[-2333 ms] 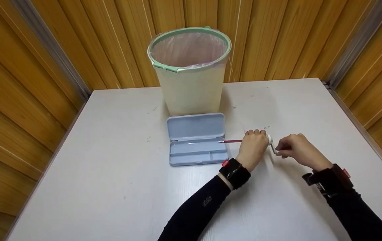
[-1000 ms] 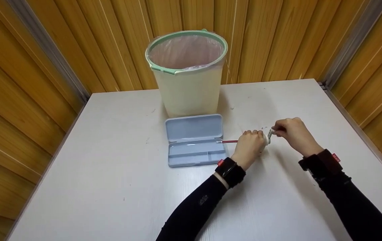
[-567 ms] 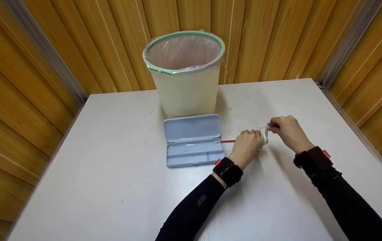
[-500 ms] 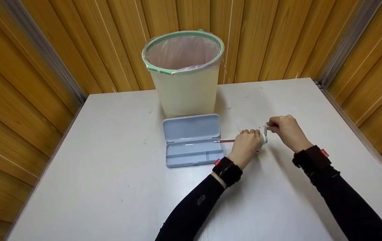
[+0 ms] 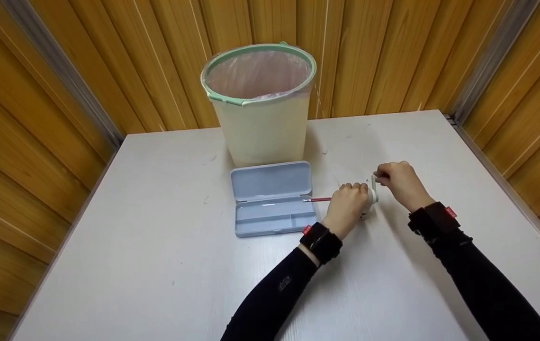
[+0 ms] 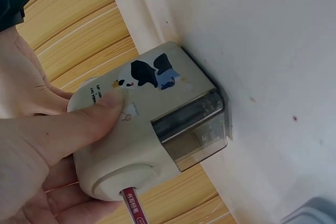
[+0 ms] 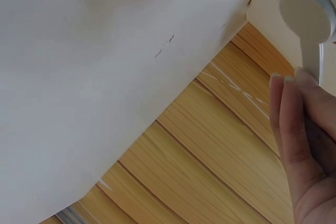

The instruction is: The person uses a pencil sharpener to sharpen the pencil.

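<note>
The head view looks forward and down from above the table [image 5: 156,265], taking in both hands from some way off. The left wrist view sits very close to the sharpener [image 6: 152,129], beside the thumb. The right wrist view looks closely at its crank [image 7: 310,19]. All three share the sharpener [image 5: 371,195].

A cream waste bin [image 5: 264,128] with a green rim and a pink liner stands upright at the far centre of the white table [image 5: 156,265]. Just near of it lies an open blue pencil case [image 5: 272,198], lid flat toward the bin. Wooden panel walls [image 5: 38,118] enclose the table on three sides.
</note>
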Motion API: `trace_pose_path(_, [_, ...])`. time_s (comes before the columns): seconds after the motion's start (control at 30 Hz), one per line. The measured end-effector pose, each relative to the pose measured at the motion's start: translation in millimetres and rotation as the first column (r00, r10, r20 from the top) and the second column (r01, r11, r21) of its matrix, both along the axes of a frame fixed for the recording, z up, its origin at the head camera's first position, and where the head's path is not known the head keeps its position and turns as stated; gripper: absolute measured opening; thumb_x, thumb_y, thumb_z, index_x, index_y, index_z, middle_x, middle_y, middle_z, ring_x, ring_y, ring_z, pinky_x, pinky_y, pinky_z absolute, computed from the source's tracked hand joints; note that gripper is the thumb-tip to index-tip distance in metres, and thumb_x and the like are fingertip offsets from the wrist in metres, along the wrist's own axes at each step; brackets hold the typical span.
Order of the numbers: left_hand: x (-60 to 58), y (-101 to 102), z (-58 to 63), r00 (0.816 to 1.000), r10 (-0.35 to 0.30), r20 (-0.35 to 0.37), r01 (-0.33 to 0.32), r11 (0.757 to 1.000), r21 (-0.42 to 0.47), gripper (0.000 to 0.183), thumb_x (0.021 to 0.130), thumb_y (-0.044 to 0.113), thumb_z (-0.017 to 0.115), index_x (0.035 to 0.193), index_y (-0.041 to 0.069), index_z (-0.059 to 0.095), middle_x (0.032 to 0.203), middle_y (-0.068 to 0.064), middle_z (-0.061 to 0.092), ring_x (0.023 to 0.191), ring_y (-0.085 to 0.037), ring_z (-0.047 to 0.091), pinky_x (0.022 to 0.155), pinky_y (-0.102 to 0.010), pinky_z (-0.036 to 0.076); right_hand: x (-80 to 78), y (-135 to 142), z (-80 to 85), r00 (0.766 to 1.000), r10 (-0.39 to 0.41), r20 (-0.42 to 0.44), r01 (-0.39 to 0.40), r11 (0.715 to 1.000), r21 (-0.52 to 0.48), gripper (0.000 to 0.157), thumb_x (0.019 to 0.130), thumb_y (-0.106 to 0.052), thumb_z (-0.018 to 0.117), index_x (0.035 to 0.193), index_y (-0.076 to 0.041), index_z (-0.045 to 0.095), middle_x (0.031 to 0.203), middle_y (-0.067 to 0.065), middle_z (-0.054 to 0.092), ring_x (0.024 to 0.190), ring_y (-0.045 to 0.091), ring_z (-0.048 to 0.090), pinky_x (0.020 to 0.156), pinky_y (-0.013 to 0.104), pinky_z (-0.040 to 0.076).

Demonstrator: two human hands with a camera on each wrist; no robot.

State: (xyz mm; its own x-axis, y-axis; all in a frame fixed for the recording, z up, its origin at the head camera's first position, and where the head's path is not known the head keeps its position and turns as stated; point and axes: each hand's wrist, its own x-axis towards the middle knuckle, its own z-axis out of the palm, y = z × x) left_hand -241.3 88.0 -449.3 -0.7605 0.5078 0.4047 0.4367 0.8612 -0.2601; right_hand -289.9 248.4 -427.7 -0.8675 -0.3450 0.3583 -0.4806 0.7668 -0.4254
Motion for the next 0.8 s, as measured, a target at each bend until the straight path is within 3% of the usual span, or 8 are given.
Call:
trace_pose_path(0.33, [3.3,2,-2.8,1.000,0.000,-0.019,0.000,1.000,0.007,0.017,0.092,0.014,0.059,0.104,0.016,0.070,0.089,0.007,0.070,0.076,-0.008,0.066,0.063,-0.020,0.055,-5.8,-1,-20.5,0.998,0.023,0.055,-0.026,0.998,0.060,0.004,0.083,0.006,0.069,0.083,0.011,0.068,0.084,0.026,0.071,0.076,0.039,0.069,0.067,0.047,0.055])
trace_pose_path(0.8, [0.5,0,-1.5,0.999,0.020,-0.025,-0.020,1.000,0.003,0.018,0.092,0.014,0.059,0.106,0.017,0.070,0.089,0.007,0.070,0.076,-0.008,0.066,0.062,-0.020,0.055,-10.4,-6,-22.8,0.997,0.030,0.064,-0.037,0.993,0.115,0.002,0.081,0.007,0.068,0.080,0.006,0.069,0.080,0.022,0.071,0.073,0.037,0.065,0.070,0.049,0.052])
